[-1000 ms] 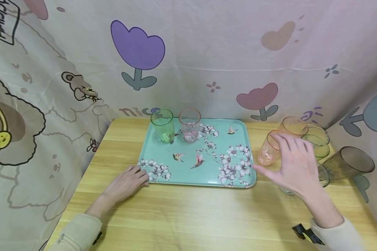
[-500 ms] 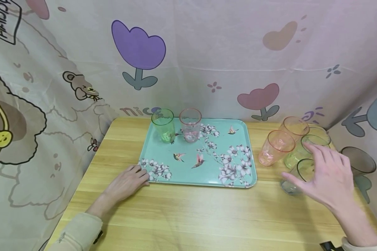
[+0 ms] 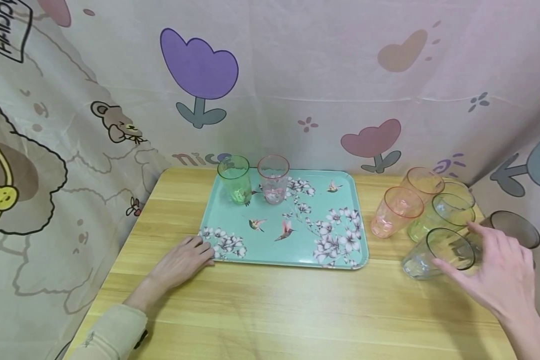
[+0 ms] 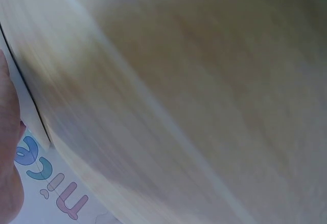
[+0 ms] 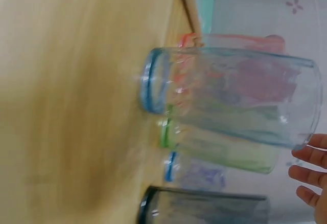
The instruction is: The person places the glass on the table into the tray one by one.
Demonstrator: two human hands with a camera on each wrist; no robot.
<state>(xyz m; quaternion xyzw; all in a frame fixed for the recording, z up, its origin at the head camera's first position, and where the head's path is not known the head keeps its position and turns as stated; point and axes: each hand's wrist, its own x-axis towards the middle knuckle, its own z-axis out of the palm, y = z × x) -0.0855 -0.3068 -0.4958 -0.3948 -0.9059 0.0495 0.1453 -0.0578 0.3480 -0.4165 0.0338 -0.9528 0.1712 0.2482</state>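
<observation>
My right hand (image 3: 499,272) is beside the clear bluish glass (image 3: 418,262) at the table's right. Its thumb and fingers are spread apart near the rim; whether they touch the glass I cannot tell. In the right wrist view, fingertips (image 5: 309,155) appear by the rim of that glass (image 5: 230,96). My left hand (image 3: 182,262) rests at the near left corner of the mint-green floral tray (image 3: 292,257). A green glass (image 3: 235,185) and a pink glass (image 3: 273,182) stand upright on the tray's far left part.
Behind the clear glass stand a salmon-pink glass (image 3: 389,217), an orange-rimmed glass (image 3: 422,181) and a yellow-green glass (image 3: 423,225). A smoky grey glass (image 3: 515,230) is partly hidden by my right hand. Printed cloth (image 3: 270,75) hangs around the wooden table (image 3: 288,315).
My right hand has moved right and towards me, from near the salmon-pink glass to beside the clear bluish one. My left hand, the tray and the glasses have stayed put.
</observation>
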